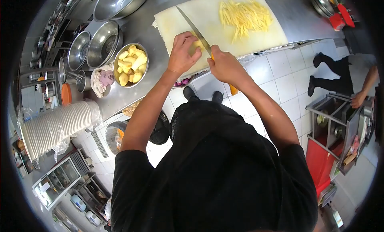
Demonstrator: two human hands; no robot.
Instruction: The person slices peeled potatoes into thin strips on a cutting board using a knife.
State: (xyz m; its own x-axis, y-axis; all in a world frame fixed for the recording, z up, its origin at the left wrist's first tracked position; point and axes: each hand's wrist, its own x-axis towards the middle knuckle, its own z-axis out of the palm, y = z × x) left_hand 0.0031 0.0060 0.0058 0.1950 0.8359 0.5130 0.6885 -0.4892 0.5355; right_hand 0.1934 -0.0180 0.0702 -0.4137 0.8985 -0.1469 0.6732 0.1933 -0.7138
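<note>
My left hand (183,53) presses down on a piece of peeled potato (197,45) on the white cutting board (188,20). A long knife (195,30) is gripped by my right hand (225,66); its blade lies against the potato right beside my left fingers. A pile of thin yellow potato sticks (245,17) lies on the far right part of the board. A steel bowl of peeled potato chunks (131,65) stands on the counter to the left of my left hand.
Empty steel bowls (105,43) and a large basin (120,3) sit on the steel counter at left. A wrapped stack of white cups (56,128) lies lower left. Another person (352,80) stands by a red cart (340,132) at right.
</note>
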